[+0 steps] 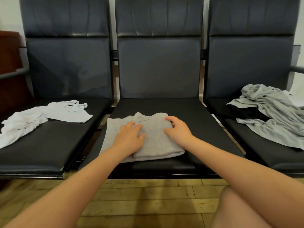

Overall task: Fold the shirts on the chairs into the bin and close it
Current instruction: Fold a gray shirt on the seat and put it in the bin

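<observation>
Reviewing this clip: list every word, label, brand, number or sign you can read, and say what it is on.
None: no readable text shows in this view.
The white shirt on the left chair has a small dark mark at its neck, maybe a tag, too small to read.
The grey shirt under both hands, the light grey shirts on the right chair and the chairs show no print or labels.

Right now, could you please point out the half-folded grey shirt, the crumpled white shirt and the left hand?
half-folded grey shirt [158, 145]: head view, folded top layer.
crumpled white shirt [69, 112]: head view, flat body panel.
left hand [130, 137]: head view, back of hand.
</observation>
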